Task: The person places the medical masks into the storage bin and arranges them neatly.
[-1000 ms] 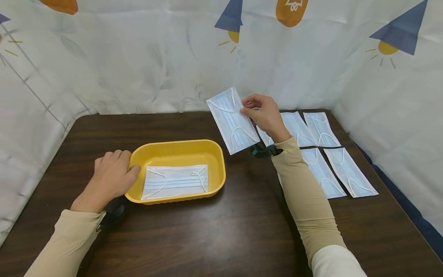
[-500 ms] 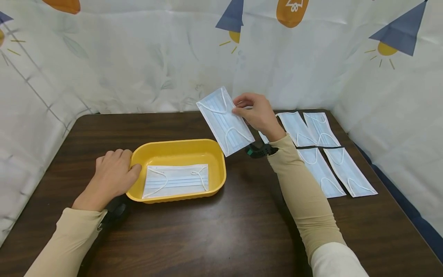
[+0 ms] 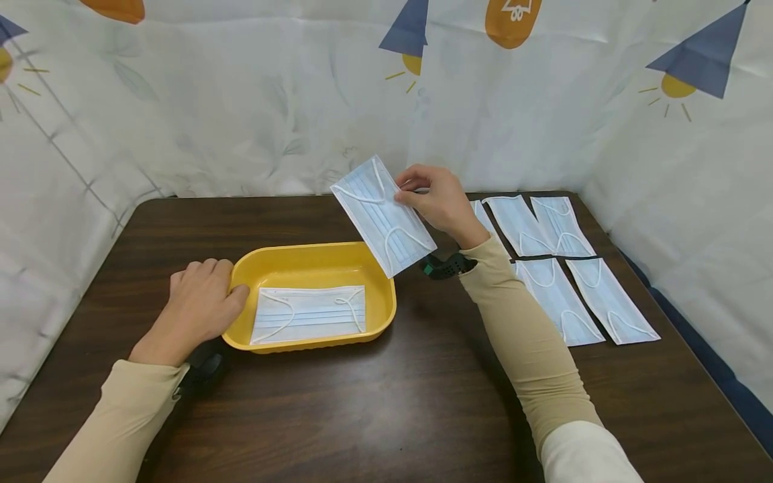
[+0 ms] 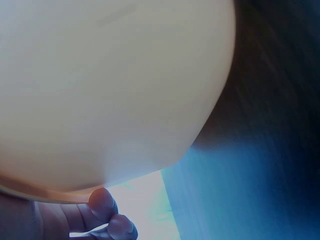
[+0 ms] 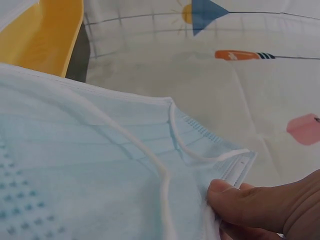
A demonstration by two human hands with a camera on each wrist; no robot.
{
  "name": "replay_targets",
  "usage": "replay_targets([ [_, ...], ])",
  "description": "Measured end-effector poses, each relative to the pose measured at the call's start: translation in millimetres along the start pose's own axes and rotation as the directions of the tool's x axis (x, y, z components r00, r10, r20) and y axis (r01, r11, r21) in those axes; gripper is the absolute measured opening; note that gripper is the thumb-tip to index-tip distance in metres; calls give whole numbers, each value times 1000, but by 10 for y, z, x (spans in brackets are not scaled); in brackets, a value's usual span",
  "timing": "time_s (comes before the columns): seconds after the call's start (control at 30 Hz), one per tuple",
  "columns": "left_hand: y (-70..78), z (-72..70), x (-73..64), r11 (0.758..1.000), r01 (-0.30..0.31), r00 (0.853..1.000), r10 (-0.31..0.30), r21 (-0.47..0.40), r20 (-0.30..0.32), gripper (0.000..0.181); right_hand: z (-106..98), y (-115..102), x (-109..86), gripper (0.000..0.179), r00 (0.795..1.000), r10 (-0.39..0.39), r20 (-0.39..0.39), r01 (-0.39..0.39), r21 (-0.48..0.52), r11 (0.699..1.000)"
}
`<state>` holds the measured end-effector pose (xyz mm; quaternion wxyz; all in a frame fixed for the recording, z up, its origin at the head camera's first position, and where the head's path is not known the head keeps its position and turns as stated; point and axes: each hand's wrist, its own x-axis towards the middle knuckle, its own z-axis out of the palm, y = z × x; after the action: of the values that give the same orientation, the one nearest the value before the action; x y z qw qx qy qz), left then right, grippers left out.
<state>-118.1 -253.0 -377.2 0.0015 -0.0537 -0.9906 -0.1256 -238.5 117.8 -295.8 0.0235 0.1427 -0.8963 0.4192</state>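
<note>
Between thumb and fingers my right hand (image 3: 439, 204) pinches the right edge of a light blue face mask (image 3: 383, 218), which is tilted in the air over the right rim of a yellow tray (image 3: 302, 253). Its ear loops hang across its face, and the right wrist view shows the thumb on the mask's edge (image 5: 235, 172). My left hand (image 3: 199, 302) grips the tray's left end, with its fingertips (image 4: 102, 202) at the rim in the left wrist view. Inside the tray, another mask (image 3: 309, 315) lies flat and lengthwise.
Several more masks (image 3: 610, 302) lie in rows at the right of the dark wooden table (image 3: 338, 416); the right forearm covers part of them. A patterned white curtain (image 3: 253, 100) hangs behind the table and at both sides.
My right hand has carried the pinched mask leftward, from beside the tray to over its right rim. The left hand stays on the tray, and the mask inside keeps its place.
</note>
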Motion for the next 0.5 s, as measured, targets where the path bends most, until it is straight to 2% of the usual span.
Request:
replay_targets([
  [0.5, -3, 4, 3, 1000, -5, 1000, 5, -1, -4, 42, 125, -212, 4, 20, 996, -63, 65, 61, 30, 998],
])
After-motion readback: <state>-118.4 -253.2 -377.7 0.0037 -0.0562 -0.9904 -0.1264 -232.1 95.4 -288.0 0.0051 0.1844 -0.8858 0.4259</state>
